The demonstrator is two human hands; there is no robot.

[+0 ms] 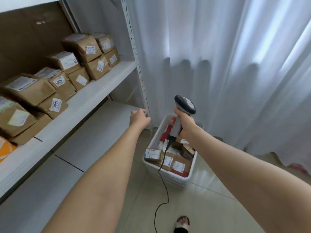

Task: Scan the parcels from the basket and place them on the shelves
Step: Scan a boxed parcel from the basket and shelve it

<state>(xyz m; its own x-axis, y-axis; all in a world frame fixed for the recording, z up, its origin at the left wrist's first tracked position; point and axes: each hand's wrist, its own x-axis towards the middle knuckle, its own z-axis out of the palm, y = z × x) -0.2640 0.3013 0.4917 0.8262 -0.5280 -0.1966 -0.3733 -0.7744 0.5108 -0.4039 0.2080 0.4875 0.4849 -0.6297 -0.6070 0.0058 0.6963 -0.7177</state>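
Parcels [168, 161] are mostly sitting in the white basket [168, 176] on the tiled floor [210, 207], right at the foot of the shelf post [136, 58]. It's a mix of brown boxes with white labels, plus something red toward the far end.

The right hand [186, 126] is above the basket with its grip wrapped tight around the handle of a grey scanner [185, 105]. The scanner's head points up and away. Its black cable [165, 190] drops over the basket's near edge and trails across the floor.

The left hand [139, 118] is stretched out just beside the post, fingers curled away from the camera. Honestly can't tell if that grip is closed on anything or touching the post.

On the left, the middle shelf [101, 88] already has a bunch of brown paper parcels [79, 49] stacked in rows along the back. A couple of their labels read 3003 and 4001. The lower shelf [104, 132] sits underneath. A white curtain [235, 64] hangs behind it all, and a foot in a sandal [182, 223] shows at the bottom.
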